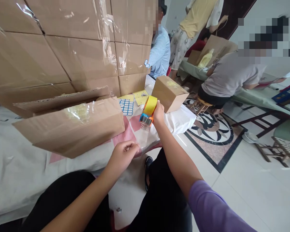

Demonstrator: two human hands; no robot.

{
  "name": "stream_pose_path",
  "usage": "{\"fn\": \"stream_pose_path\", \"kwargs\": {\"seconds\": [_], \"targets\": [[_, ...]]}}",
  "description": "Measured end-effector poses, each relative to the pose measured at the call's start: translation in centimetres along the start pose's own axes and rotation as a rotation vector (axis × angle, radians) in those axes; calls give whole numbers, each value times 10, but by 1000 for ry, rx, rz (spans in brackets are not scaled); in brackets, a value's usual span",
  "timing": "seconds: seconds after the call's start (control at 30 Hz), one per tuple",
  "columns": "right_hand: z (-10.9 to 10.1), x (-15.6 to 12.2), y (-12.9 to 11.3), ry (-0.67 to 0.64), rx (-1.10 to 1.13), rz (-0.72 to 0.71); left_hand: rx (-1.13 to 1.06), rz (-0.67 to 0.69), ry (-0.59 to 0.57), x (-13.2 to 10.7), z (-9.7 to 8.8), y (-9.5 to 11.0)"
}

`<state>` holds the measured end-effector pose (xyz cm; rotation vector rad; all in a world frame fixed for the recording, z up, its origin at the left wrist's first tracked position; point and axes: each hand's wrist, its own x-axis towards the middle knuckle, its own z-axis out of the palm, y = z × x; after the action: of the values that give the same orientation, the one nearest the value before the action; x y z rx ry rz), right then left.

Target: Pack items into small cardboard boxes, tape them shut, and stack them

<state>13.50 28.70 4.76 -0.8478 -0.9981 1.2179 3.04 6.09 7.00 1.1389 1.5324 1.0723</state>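
Gripping a tape dispenser (146,119), right hand (159,112) has its fingers closed round the orange handle; yellow tape roll (150,105) faces up. Left hand (126,152) is nearly closed, thumb and finger pinching the end of a clear tape strip (143,137) that runs back to the dispenser. Dispenser is above the cloth-covered surface (21,154), between a long carton (87,129) with raised flap and a small carton (168,95). Blue-edged label sheet (126,107) lies near. Taped cartons (82,54) stacked behind.
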Motion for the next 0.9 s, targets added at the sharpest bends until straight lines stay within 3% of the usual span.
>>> {"fn": "stream_pose_path", "kwargs": {"seconds": [0.1,0.27,0.3,0.33,0.4,0.47,0.53,0.67,0.8,0.9], "targets": [[-9,-5,-14,-66,35,15,121,-65,-126,6,-2,-8],[-20,-17,-32,-169,-5,-103,374,-254,-439,5,8,-24],[-21,-20,-36,-187,-14,-113,417,-252,-459,4,11,-26],[-22,-24,-39,-208,-20,-117,440,-221,-422,4,13,-26],[-22,-34,-46,-250,-31,-119,404,-114,-228,5,17,-24],[-21,-46,-53,-270,-54,-122,283,-27,-2,6,21,-19],[-18,-59,-57,-279,-87,-136,130,45,108,9,24,-11],[-12,-76,-61,-314,-122,-189,-146,134,77,13,30,-1],[-7,-81,-60,-316,-124,-174,-325,24,94,14,30,2],[-4,-81,-59,-316,-101,-157,-321,-11,95,14,26,2]]}}
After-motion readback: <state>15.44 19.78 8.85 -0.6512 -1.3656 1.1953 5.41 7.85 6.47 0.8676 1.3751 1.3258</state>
